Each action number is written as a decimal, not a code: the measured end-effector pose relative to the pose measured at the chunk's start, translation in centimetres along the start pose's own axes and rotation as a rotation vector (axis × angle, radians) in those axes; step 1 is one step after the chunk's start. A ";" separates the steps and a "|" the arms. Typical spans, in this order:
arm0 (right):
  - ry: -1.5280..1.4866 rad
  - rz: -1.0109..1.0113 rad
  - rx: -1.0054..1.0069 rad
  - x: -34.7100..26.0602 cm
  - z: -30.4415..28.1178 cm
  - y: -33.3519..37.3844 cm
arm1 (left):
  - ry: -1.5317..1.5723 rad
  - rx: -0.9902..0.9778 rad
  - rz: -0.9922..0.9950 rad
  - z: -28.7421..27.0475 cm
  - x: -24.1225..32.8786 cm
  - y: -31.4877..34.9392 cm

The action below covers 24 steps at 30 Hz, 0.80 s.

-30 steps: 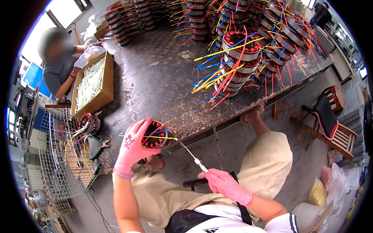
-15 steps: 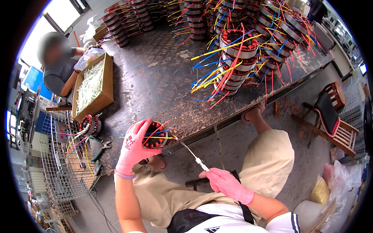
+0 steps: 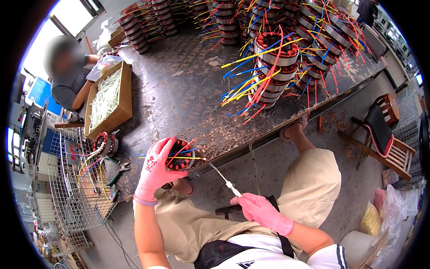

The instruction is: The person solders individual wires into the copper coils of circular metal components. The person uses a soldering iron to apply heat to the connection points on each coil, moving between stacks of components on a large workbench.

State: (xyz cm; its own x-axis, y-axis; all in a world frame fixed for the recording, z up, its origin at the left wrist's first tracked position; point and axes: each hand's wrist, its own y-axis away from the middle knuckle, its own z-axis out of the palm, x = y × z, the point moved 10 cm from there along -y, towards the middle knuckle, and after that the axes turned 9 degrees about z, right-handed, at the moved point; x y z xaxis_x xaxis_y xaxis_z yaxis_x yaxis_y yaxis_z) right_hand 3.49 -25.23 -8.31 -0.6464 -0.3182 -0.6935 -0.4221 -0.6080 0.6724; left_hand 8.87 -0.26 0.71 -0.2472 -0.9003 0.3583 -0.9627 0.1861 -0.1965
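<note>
My left hand (image 3: 156, 167), in a pink glove, curls round the near left side of a motor stator (image 3: 180, 151) at the table's front edge. The stator has a metal ring and red-edged windings. Red, blue and yellow lead wires cross its top and point right. Held low in front of me, my pink-gloved right hand (image 3: 262, 210) is closed round a slim rod-like tool (image 3: 229, 184) with a white middle part. The thin end of that tool points up and left, close to the table edge and apart from the stator. Its exact kind is unclear.
Stacked stators (image 3: 274, 67) with coloured leads fill the back and right of the table (image 3: 179, 89). A cardboard box (image 3: 121, 105) of white sleeves stands left, beside a co-worker (image 3: 67, 85). Another stator (image 3: 107, 144) and pliers (image 3: 118, 170) lie near my left hand. A wooden chair (image 3: 380, 134) stands right.
Both hands keep their places and grips. The yellow lead over the held stator lies a little straighter. The whole view has shifted very slightly.
</note>
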 end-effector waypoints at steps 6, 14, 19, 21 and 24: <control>-0.116 0.048 -0.019 0.8 0.0 -0.2 | -0.008 -0.004 -0.016 0.1 -0.3 0.1; -0.063 0.025 -0.006 0.1 0.1 0.0 | 0.003 -0.016 -0.026 0.2 -0.4 0.1; -0.035 0.016 0.001 -0.4 0.0 0.3 | 0.000 -0.021 -0.022 0.2 -0.3 0.1; -0.038 0.017 -0.004 0.0 -0.1 0.1 | 0.000 -0.019 -0.022 0.2 -0.3 0.1; -0.059 0.035 -0.002 0.2 -0.2 0.1 | -0.002 -0.022 -0.022 0.3 -0.4 0.2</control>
State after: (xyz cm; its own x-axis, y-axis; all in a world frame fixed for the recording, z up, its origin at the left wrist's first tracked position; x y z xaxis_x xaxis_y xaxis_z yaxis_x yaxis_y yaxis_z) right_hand 3.41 -25.49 -8.45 -0.6974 -0.2959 -0.6527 -0.3973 -0.5984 0.6958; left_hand 8.82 0.02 0.29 -0.2256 -0.9052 0.3601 -0.9701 0.1746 -0.1687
